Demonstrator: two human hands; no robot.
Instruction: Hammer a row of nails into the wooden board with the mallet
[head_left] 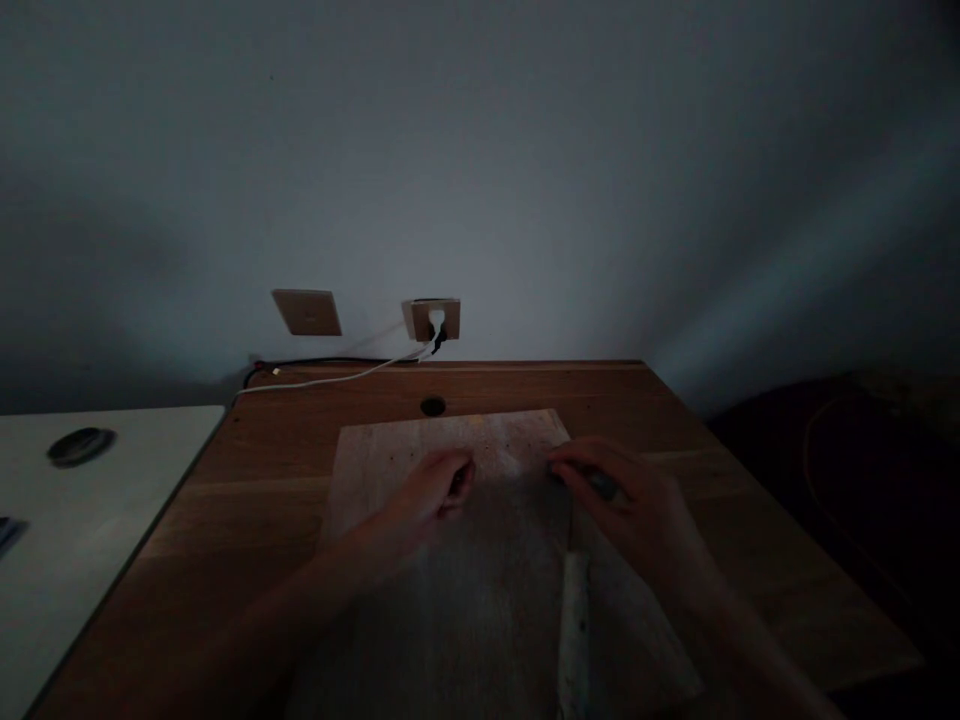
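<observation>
In the dim head view, my left hand (pixel 435 488) is closed, its fingers curled above the board; what they hold, if anything, is hidden. My right hand (pixel 626 490) pinches a small dark piece (pixel 553 468) between thumb and fingertips, too dark to name. Both hands are over a pale wooden board (pixel 465 600) that has a row of small dark dots near its far edge. A pale, stick-like handle (pixel 574 635) with a thin shaft pointing away from me lies on the board, below my right hand.
Under the board is a brown wooden table (pixel 225 520) with a round cable hole (pixel 433 406). Cables (pixel 337 378) run along its back edge to a wall socket (pixel 435 320). At left, a white surface (pixel 112 540) bears a dark round object (pixel 81 446).
</observation>
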